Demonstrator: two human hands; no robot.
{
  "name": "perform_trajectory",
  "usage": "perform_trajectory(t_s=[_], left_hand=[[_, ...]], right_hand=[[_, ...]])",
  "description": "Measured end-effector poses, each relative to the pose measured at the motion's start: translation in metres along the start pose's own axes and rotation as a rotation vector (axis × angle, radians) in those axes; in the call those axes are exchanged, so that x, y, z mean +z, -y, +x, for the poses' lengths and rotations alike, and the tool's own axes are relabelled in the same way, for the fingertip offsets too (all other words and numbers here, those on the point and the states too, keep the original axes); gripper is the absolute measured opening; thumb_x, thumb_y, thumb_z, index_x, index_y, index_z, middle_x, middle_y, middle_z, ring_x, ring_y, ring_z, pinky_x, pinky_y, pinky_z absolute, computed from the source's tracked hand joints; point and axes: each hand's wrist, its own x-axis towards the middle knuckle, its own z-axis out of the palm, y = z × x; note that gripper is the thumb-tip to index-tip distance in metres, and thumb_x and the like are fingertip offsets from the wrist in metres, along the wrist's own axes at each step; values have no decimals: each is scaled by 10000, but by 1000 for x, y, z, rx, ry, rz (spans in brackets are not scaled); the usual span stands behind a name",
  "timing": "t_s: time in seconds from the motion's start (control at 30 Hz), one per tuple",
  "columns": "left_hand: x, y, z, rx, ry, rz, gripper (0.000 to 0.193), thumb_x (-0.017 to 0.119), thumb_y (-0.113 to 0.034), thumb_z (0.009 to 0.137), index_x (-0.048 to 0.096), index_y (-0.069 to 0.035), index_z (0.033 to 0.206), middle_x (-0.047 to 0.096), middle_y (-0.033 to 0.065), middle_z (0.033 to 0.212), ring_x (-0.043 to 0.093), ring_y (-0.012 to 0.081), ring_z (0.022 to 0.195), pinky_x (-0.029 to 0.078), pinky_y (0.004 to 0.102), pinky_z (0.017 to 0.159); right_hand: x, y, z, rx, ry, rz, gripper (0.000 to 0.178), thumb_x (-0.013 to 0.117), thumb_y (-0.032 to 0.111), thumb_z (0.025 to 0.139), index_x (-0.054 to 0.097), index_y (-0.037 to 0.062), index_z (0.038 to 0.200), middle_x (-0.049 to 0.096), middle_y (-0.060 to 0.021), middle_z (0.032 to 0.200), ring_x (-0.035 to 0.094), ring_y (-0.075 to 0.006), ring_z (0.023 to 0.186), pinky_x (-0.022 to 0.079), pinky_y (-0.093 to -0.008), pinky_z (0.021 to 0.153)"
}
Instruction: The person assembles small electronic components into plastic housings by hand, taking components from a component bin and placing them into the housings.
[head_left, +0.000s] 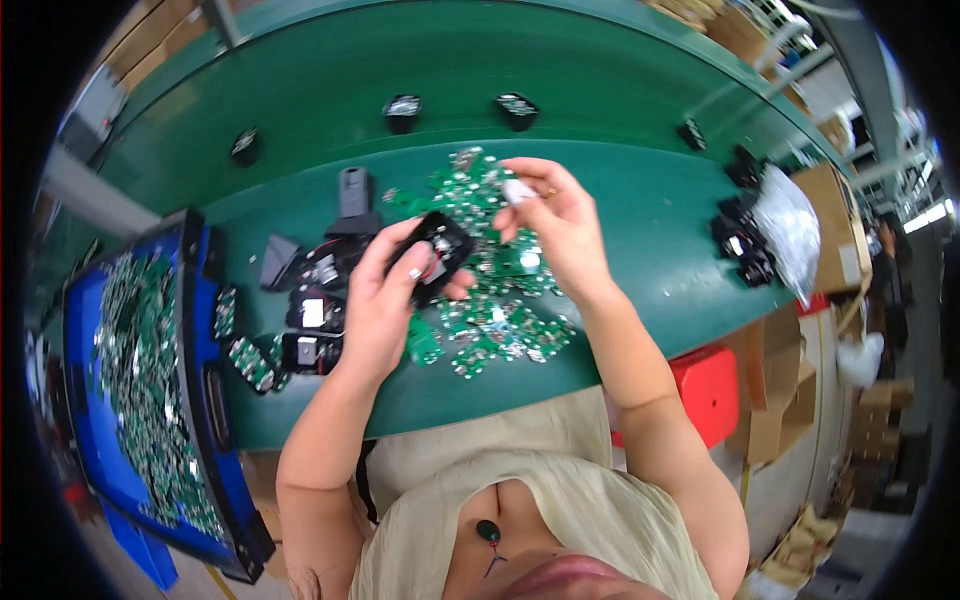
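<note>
My left hand [378, 285] grips a black plastic housing [446, 258], tilted with its hollow side up. Thin red wires and a small pale part show inside it. My right hand [556, 215] is over the far right side of a loose pile of small green circuit boards [505, 325]. Its fingers curl in toward the thumb, and something white shows at the thumb tip; what they hold, if anything, cannot be made out. Left of the housing lie several black housings [315, 312] with wires and white labels. Some boards sit partly under my left hand.
A blue tray [88, 310] with a black frame, heaped with circuit boards, stands at the left. A grey plastic part [354, 192] lies behind the housings. Black cups [403, 113] line the green back wall. Black parts and a clear plastic bag [785, 230] lie far right, near a red stool [706, 395].
</note>
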Motion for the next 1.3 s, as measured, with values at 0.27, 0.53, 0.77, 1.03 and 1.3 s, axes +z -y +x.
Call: perform_trajectory(t_s=[0.27,0.53,0.77,1.03,1.3], left_hand=[[-3,1,0,47,-76,52,238,446,-124,907,452,16,1100,587,141,955,629,222,769,531,308,657],[-10,9,4,76,-40,253,213,456,-82,900,477,19,1086,578,85,864,621,164,734,527,282,628],[-8,9,8,119,-227,137,169,449,-78,905,452,20,1044,562,98,878,599,128,642,514,238,534],[-9,12,4,314,-307,423,168,489,-70,882,477,9,1030,600,122,907,575,121,718,485,261,575],[-8,13,3,392,-319,505,168,479,-43,876,480,8,1036,605,131,926,578,137,783,485,275,628]], right_hand=[[2,-14,-7,82,20,47,239,493,0,858,491,-20,1097,570,-83,836,590,-136,702,486,-244,613],[6,-23,-17,241,301,-42,176,520,27,866,501,-19,1035,590,-61,833,581,-111,727,493,-240,584],[3,-6,-18,-28,-30,41,167,504,-10,847,472,-18,1011,555,-89,734,557,-138,614,484,-252,531],[35,12,-49,43,201,245,193,548,-37,833,429,-6,982,559,-110,768,577,-148,589,503,-261,492],[36,6,-46,96,203,233,197,554,-35,831,429,-10,982,546,-103,801,585,-140,622,511,-253,500]])
